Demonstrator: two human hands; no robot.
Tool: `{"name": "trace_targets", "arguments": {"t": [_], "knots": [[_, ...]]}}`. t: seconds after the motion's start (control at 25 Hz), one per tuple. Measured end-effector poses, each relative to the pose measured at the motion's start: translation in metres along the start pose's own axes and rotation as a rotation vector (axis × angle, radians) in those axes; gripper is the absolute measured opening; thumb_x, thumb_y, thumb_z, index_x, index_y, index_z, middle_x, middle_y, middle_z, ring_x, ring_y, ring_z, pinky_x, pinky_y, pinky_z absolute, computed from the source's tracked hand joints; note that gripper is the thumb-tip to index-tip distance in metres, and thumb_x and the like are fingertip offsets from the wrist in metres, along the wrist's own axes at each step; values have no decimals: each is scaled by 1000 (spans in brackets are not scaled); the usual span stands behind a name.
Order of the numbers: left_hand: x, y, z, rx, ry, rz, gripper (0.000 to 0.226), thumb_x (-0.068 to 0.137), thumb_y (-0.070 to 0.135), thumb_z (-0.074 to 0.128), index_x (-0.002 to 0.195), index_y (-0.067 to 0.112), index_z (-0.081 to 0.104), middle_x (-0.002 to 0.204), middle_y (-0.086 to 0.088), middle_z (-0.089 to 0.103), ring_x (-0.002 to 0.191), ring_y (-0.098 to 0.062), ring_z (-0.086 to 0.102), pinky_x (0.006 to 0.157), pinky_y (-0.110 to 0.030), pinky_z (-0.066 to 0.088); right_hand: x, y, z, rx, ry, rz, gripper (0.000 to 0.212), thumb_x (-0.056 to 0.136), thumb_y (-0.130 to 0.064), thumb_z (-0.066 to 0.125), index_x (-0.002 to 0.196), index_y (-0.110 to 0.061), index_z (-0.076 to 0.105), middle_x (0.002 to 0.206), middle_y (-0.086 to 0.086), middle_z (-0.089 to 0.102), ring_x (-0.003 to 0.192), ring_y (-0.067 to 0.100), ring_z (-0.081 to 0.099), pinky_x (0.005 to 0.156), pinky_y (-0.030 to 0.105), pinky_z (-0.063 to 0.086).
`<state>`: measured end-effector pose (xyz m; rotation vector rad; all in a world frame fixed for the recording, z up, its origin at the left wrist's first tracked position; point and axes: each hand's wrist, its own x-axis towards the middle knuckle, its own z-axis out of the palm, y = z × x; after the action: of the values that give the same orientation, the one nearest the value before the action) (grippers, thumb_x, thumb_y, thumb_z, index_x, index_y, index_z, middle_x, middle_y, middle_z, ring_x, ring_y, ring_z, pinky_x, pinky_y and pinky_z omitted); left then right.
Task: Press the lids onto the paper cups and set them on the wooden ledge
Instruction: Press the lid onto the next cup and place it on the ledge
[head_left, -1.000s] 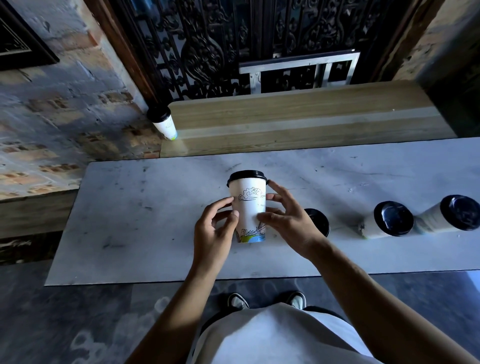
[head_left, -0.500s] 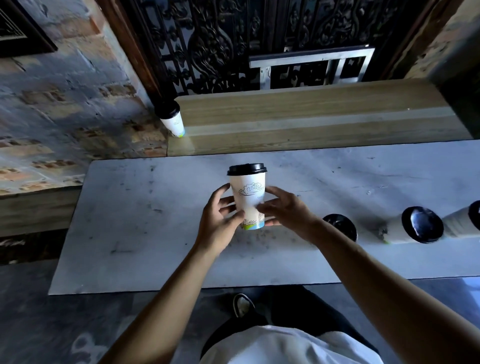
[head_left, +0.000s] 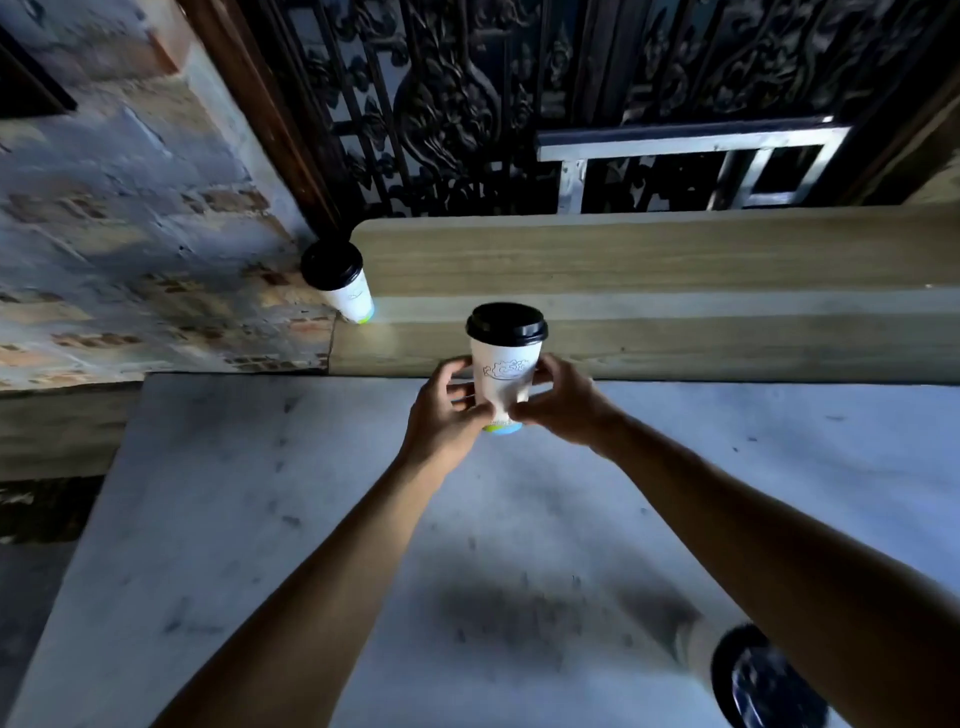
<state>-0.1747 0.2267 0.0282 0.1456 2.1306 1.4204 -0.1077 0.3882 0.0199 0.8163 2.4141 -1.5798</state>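
A white paper cup (head_left: 503, 375) with a black lid (head_left: 506, 323) is held upright above the far edge of the white table (head_left: 260, 519), just in front of the wooden ledge (head_left: 649, 265). My left hand (head_left: 441, 415) grips its lower left side and my right hand (head_left: 563, 405) grips its lower right side. A second lidded cup (head_left: 340, 283) stands on the ledge's left end. Another lidded cup (head_left: 753, 675) is at the table's near right, partly hidden by my right forearm.
An ornate black metal grille (head_left: 519, 104) and a silver frame (head_left: 685, 156) rise behind the ledge. A brick wall (head_left: 130, 208) lies to the left. The ledge stretches bare to the right of the standing cup.
Both hands have lifted the lidded cup off the table and carried it forward toward the ledge. The view has moved forward, so the other cups on the right have mostly left the frame.
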Motion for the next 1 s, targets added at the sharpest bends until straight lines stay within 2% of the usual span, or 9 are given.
{"name": "trace_targets", "arguments": {"t": [0.12, 0.2, 0.28, 0.36, 0.4, 0.48, 0.68, 0.84, 1.0], "knots": [[81, -3, 8, 13, 39, 37, 64, 79, -2, 77, 135, 18, 53, 116, -12, 74, 104, -24, 74, 94, -41, 60, 79, 5, -6, -146, 73, -69, 59, 75, -23, 84, 128, -16, 60, 118, -6, 70, 100, 11, 65, 72, 18, 48], [133, -12, 10, 12, 41, 80, 65, 80, -5, 77, 137, 14, 52, 116, -8, 72, 100, -16, 73, 91, -35, 60, 130, 10, -6, -125, 113, -140, 62, 76, -22, 86, 130, -13, 58, 118, -5, 69, 98, 13, 68, 74, 23, 53], [169, -16, 7, 21, 36, 133, 58, 82, -12, 73, 134, 7, 54, 114, -6, 71, 94, -6, 71, 84, -19, 58, 164, 9, -4, -50, 112, -208, 62, 76, -16, 86, 131, -8, 57, 123, 3, 70, 101, 18, 72, 85, 34, 60], [202, -23, 6, 56, 47, 175, 50, 83, -16, 70, 127, 1, 56, 112, -7, 69, 93, -8, 69, 81, -12, 55, 194, 13, 1, -41, 103, -268, 62, 77, -12, 86, 131, -8, 56, 121, 1, 69, 97, 13, 71, 81, 20, 58], [214, -25, 5, 72, 50, 193, 48, 82, -17, 70, 124, 0, 55, 114, -9, 69, 97, -12, 70, 83, -13, 55, 205, 15, 3, -56, 109, -298, 62, 77, -12, 85, 131, -9, 55, 117, -4, 68, 94, 7, 70, 75, 10, 54], [234, -31, 5, 110, 52, 236, 46, 81, -15, 72, 120, 3, 55, 119, -13, 69, 105, -19, 72, 91, -23, 58, 222, 23, 7, -76, 132, -341, 63, 77, -12, 84, 132, -10, 55, 112, -10, 65, 90, -2, 66, 68, 3, 50], [256, -50, 8, 168, 68, 328, 50, 80, -12, 74, 123, 2, 53, 109, -1, 70, 104, -15, 74, 97, -34, 60, 239, 37, 13, -95, 164, -366, 60, 77, -11, 83, 130, -10, 55, 111, -9, 65, 89, -15, 61, 63, 6, 53], [261, -65, 5, 160, 85, 315, 53, 80, -8, 76, 126, 3, 51, 105, 14, 68, 94, 8, 72, 95, -31, 60, 242, 38, 17, -98, 134, -403, 64, 77, -12, 84, 132, -11, 53, 120, -3, 67, 104, 2, 66, 69, 16, 61], [259, -73, 7, 183, 108, 317, 56, 73, 12, 72, 125, 6, 52, 111, 1, 73, 103, -7, 74, 97, -42, 61, 245, 44, 21, -118, 132, -382, 64, 76, -8, 82, 134, -8, 54, 122, 5, 71, 107, 12, 71, 79, 28, 64]]}}
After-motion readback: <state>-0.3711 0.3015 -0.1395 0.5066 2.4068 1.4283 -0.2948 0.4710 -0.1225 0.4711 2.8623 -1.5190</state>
